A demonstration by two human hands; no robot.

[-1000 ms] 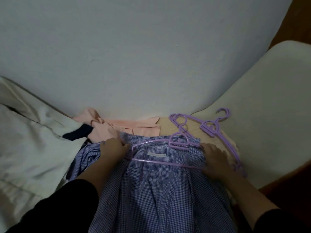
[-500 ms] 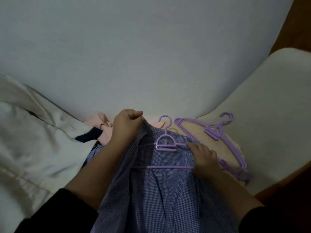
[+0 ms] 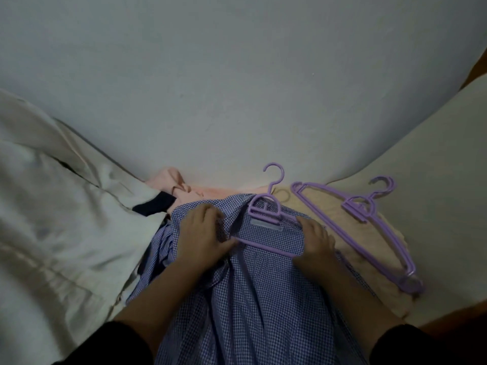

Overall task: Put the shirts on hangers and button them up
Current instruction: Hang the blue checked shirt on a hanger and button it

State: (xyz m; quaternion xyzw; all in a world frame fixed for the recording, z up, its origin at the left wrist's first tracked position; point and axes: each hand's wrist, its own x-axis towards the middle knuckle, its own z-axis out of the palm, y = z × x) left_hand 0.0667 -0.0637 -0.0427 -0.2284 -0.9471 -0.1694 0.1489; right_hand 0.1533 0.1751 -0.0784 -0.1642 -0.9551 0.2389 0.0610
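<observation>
A person looks down at a blue-and-white gingham shirt (image 3: 263, 299) spread lengthwise on a bed, collar end toward the wall (image 3: 237, 88), tail toward the person. A pale label (image 3: 266, 224) is sewn inside the neck; any writing on it is too blurred to read. A purple plastic hanger (image 3: 266, 219) lies inside the open collar, its hook pointing away toward the wall and its long bar running left to right across the shoulders, tilted slightly down to the right.

The left hand (image 3: 201, 237) lies flat on the shirt's left shoulder, fingers spread apart, thumb touching the hanger's lower bar; it presses rather than pinches. The right hand (image 3: 315, 237) rests on the hanger's right arm and the fabric there; whether its fingers are curled around the bar cannot be told.

Half a second ago the left hand was raised, bunching the collar in a fist; now it is down and flattened, and the shirt lies smoother with the label exposed. The hanger's hook now reaches farther toward the wall.

To the right, spare purple hangers (image 3: 369, 222) lie stacked on a beige cloth (image 3: 329, 248), angled from upper left to lower right. A pink garment (image 3: 184, 191) sits crumpled beyond the collar, against the wall. A white garment with a dark cuff (image 3: 66, 219) lies at left.
</observation>
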